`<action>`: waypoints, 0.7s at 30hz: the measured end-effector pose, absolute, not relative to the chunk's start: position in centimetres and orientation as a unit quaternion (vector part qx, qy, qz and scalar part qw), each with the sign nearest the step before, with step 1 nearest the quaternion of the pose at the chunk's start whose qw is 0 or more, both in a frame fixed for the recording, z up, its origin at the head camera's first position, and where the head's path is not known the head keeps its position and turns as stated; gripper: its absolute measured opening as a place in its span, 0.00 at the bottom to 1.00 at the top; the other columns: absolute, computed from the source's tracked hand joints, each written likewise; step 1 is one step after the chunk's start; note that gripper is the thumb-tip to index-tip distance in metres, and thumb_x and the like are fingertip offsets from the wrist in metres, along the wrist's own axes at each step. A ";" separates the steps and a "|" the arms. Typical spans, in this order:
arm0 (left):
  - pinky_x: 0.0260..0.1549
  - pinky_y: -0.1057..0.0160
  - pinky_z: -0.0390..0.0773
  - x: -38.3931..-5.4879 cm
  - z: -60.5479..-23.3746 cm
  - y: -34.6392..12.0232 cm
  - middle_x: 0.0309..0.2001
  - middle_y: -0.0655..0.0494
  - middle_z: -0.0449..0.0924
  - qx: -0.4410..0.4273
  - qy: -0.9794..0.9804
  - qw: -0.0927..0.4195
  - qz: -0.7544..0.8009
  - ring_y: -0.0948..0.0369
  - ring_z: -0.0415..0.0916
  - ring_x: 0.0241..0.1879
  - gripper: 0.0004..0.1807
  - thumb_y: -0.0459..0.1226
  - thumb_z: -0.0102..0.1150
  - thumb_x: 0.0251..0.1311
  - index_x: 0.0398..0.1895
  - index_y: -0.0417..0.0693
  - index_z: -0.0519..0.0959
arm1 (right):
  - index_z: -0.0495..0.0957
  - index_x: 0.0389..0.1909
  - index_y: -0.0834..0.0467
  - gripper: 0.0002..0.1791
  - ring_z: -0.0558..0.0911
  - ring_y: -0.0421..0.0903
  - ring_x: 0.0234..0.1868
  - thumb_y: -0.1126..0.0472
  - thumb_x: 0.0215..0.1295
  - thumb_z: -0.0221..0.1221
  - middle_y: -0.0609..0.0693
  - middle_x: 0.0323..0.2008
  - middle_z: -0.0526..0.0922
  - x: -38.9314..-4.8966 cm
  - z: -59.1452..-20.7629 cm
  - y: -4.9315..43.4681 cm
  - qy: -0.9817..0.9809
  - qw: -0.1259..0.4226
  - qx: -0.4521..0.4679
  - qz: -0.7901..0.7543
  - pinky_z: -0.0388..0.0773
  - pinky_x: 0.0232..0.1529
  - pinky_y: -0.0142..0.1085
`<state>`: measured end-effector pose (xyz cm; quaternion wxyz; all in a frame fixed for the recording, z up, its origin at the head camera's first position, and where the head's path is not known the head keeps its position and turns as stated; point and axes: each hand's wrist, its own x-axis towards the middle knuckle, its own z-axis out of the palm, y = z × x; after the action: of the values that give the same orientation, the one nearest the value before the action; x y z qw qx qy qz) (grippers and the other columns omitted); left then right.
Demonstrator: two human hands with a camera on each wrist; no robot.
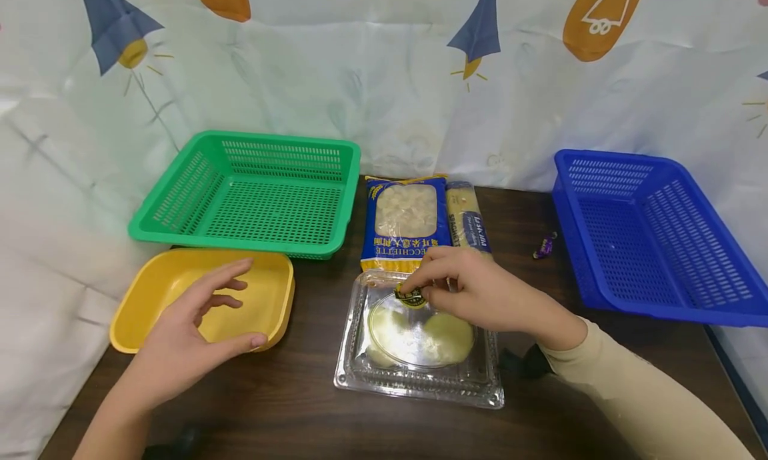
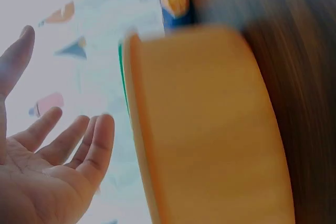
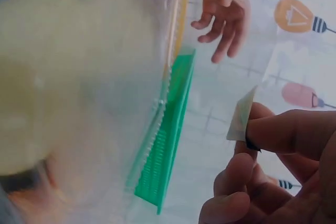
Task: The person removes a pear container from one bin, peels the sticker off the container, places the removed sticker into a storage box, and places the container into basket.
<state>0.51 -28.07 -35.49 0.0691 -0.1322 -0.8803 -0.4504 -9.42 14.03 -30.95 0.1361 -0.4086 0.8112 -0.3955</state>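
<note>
My right hand (image 1: 474, 290) pinches a small flat piece (image 3: 242, 116) between thumb and fingertip, pale on one face with a dark edge. In the head view this hand is over a clear plastic box (image 1: 360, 353) with its lid on, right by a round black-and-gold label (image 1: 414, 301). Pale yellow-green rounded pieces (image 1: 447, 337) show through the lid. My left hand (image 1: 186, 320) holds nothing; its fingers are spread and slightly bent, over the near side of a yellow basin (image 1: 135, 307). In the left wrist view its palm (image 2: 47, 192) shows bare.
Behind the box lie a blue pasta bag (image 1: 441, 210) and a spaghetti pack (image 1: 465, 210). A green basket (image 1: 240, 240) stands back left, a blue basket (image 1: 591, 273) at right. A small purple wrapped candy (image 1: 545, 247) lies beside the blue basket. A printed curtain (image 1: 396, 100) hangs behind.
</note>
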 end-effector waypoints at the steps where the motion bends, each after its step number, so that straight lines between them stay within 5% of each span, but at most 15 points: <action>1: 0.55 0.78 0.75 0.5 -35.4 -28.7 0.74 0.57 0.73 -0.123 -0.881 0.072 -0.452 0.63 0.76 0.59 0.59 0.22 0.87 0.45 0.83 0.55 0.70 | 0.93 0.54 0.46 0.20 0.77 0.42 0.36 0.71 0.73 0.63 0.39 0.39 0.82 -9.7 -30.7 13.9 0.811 0.133 -0.407 -0.398 0.79 0.33 0.37; 6: 0.51 0.79 0.78 0.3 -35.6 -31.7 0.76 0.56 0.69 -0.081 -0.881 0.066 -0.462 0.64 0.77 0.60 0.58 0.20 0.83 0.50 0.85 0.53 0.68 | 0.92 0.55 0.47 0.19 0.77 0.44 0.35 0.69 0.74 0.63 0.40 0.40 0.85 -11.6 -30.2 12.9 0.809 0.138 -0.393 -0.414 0.78 0.33 0.41; 9: 0.53 0.83 0.72 0.2 -35.9 -33.4 0.80 0.61 0.66 -0.046 -0.902 0.076 -0.422 0.70 0.73 0.63 0.59 0.27 0.86 0.52 0.86 0.62 0.66 | 0.92 0.55 0.47 0.18 0.77 0.46 0.34 0.68 0.76 0.62 0.41 0.42 0.87 -12.7 -30.0 12.0 0.809 0.144 -0.382 -0.422 0.77 0.34 0.42; 12: 0.64 0.80 0.61 0.3 -36.4 -35.0 0.84 0.65 0.59 -0.008 -0.926 0.079 -0.369 0.59 0.68 0.70 0.62 0.37 0.89 0.52 0.87 0.72 0.61 | 0.92 0.56 0.47 0.17 0.76 0.47 0.33 0.67 0.77 0.62 0.41 0.43 0.88 -13.6 -30.1 11.1 0.810 0.153 -0.370 -0.429 0.75 0.35 0.43; 16: 0.81 0.55 0.45 0.7 -37.1 -37.1 0.88 0.53 0.49 0.009 -0.938 0.068 -0.340 0.34 0.53 0.80 0.66 0.41 0.89 0.53 0.90 0.69 0.55 | 0.92 0.56 0.47 0.16 0.77 0.49 0.34 0.65 0.78 0.61 0.41 0.43 0.88 -14.6 -30.2 9.5 0.809 0.163 -0.368 -0.427 0.75 0.36 0.43; 18: 0.81 0.58 0.41 0.9 -37.5 -38.1 0.88 0.43 0.47 0.009 -0.940 0.060 -0.335 0.29 0.48 0.81 0.66 0.40 0.88 0.54 0.91 0.63 0.53 | 0.92 0.56 0.46 0.16 0.78 0.49 0.34 0.65 0.80 0.60 0.40 0.43 0.88 -15.0 -30.2 8.7 0.809 0.166 -0.373 -0.424 0.76 0.36 0.43; 21: 0.70 0.79 0.40 1.4 -38.1 -39.3 0.86 0.34 0.50 0.007 -0.946 0.058 -0.320 0.28 0.49 0.81 0.67 0.40 0.89 0.53 0.91 0.55 0.52 | 0.91 0.56 0.45 0.17 0.79 0.48 0.34 0.64 0.80 0.59 0.38 0.48 0.88 -15.5 -29.9 7.5 0.803 0.171 -0.380 -0.426 0.77 0.36 0.42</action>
<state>1.37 -39.30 -38.09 0.0582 0.0068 -0.9457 -0.3198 -15.54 7.47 -29.90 0.1706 -0.3799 0.8034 -0.4256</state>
